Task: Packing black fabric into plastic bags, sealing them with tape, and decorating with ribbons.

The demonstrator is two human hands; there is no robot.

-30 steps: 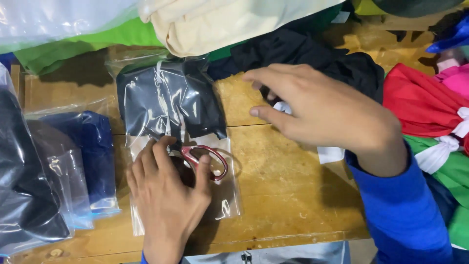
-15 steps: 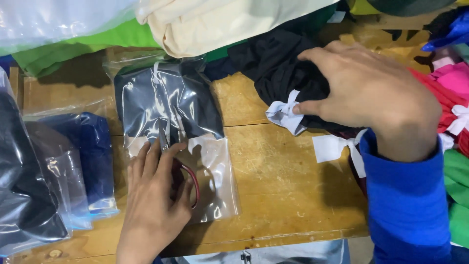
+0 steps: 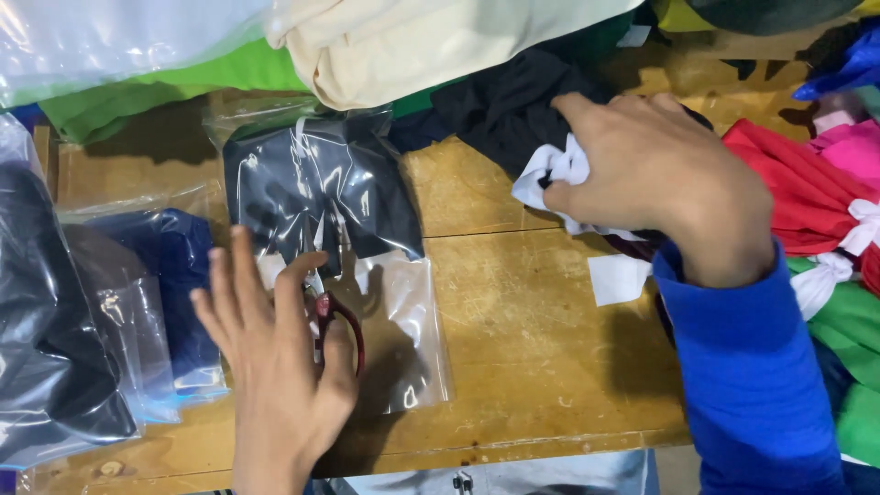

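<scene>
My left hand (image 3: 275,357) hovers with fingers spread over red-handled scissors (image 3: 341,316), thumb touching the handle; the scissors lie on a clear plastic bag (image 3: 403,321) that holds a dark folded garment (image 3: 312,188). My right hand (image 3: 655,170), in a blue sleeve, grips a black garment (image 3: 513,101) together with its white tag strips (image 3: 550,170) at the upper middle of the wooden table (image 3: 522,330). Another white strip (image 3: 616,278) hangs below the right wrist.
Bagged dark and navy garments (image 3: 156,275) lie stacked at the left. A cream cloth (image 3: 412,41) and green cloth (image 3: 156,82) sit at the back. Red, pink, green and blue garments (image 3: 807,192) with white ties pile up at the right.
My left hand lifted and spread its fingers over the scissors, which turned more upright. My right hand closed on the black garment and bunched its white tags.
</scene>
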